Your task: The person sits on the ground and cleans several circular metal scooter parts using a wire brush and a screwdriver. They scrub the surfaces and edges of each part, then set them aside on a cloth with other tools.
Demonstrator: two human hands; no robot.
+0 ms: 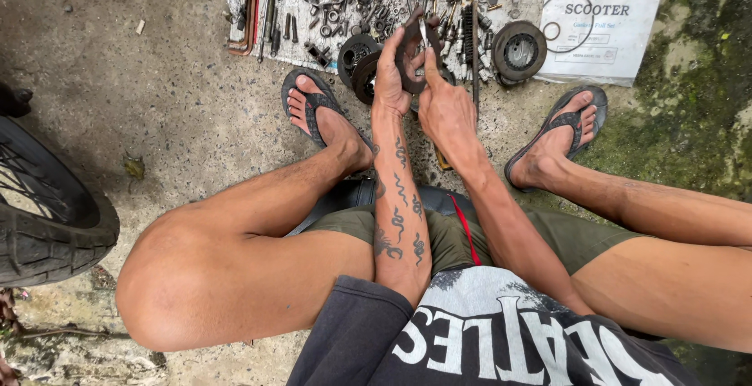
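**Both hands on a dark metal ring above the parts spread**

The person sits low on the concrete floor [157, 104], knees wide, feet in dark sandals [313, 104]. Between the feet, the left hand [389, 80] grips a dark ring-shaped part [409, 61], fingers curled over its rim. The right hand [444, 108] steadies the ring from the other side, its fingers pinching a thin silvery tool [424, 36] against it. Beyond lies a sheet [301, 57] strewn with bolts and round metal parts [518, 49], beside a white printed bag [603, 21]. A tyre [47, 221] stands at the left.
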